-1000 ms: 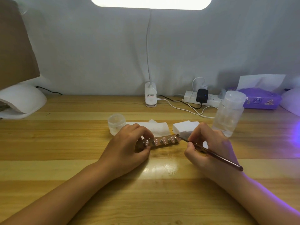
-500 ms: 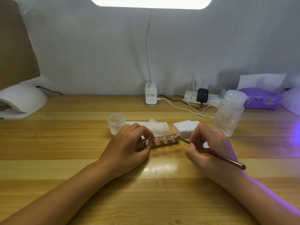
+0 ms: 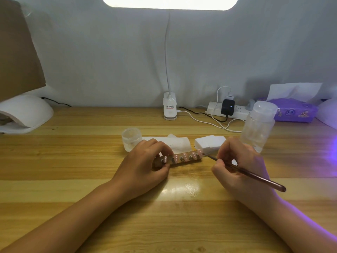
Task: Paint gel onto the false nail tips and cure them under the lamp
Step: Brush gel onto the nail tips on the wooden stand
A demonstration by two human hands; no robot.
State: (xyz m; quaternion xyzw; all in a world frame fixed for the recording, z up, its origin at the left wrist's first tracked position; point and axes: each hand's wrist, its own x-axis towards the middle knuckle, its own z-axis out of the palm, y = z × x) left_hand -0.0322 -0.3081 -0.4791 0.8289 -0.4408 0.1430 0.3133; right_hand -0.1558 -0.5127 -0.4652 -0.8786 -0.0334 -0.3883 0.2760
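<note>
On wooden table (image 3: 73,161), left hand (image 3: 144,165) gripping nail strip (image 3: 184,158), right hand (image 3: 238,167) holding brush (image 3: 255,177)

1. A pale grey-white wall (image 3: 255,52) is seen across the whole back, plain and faintly creased.
2. A wooden table (image 3: 73,170) is noted below it, laid in lengthwise planks of lighter and darker tone and run up to the wall.
3. A desk lamp's lit head (image 3: 169,2) is recorded at the top edge, overexposed. Its thin white neck (image 3: 166,52) is carried down to a white base (image 3: 170,108) at the table's rear.
4. A glare patch (image 3: 189,189) is reflected on the varnish near centre.
5. A violet glow (image 3: 333,143) is cast at the table's right edge.
6. A brown board (image 3: 16,52) is seen at upper left.
</note>
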